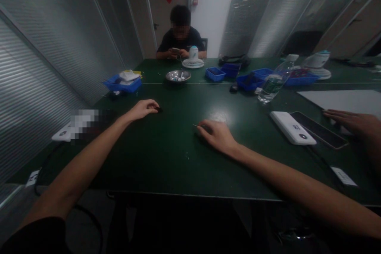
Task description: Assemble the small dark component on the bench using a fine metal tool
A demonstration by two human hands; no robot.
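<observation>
My left hand (145, 109) rests low over the green table (166, 158), its fingers closed on a small dark piece (159, 109) too small to name. Closer to me and to the right, my right hand (216, 133) lies on its side on the table. Between its thumb and fingers is a thin metallic tip (195, 126); the rest of that thin object is hidden in the hand. The two hands are apart, with bare tabletop between them.
Beyond my hands stand a metal bowl (177, 76) and blue trays (122, 83). A tilted plastic bottle (275, 81), white power bank (293, 128) and phone (319, 129) are at right. Another person's hand (354, 121) is at the right edge; a person (181, 33) sits opposite.
</observation>
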